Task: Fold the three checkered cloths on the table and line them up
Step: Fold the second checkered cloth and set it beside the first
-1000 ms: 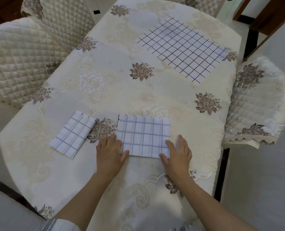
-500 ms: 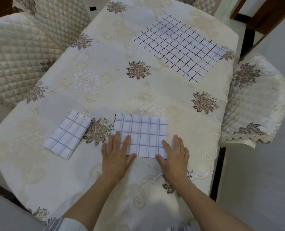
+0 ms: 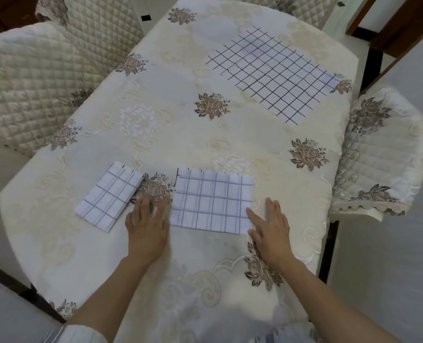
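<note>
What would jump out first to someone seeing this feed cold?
Probably the two bare hands, left hand and right hand, lying flat at either side of the half-folded white cloth with grey-blue checks near the table's front edge. Next, the large unfolded white cloth with a black grid spread at the far right, and the small folded grey-checked cloth angled at the left.
</note>
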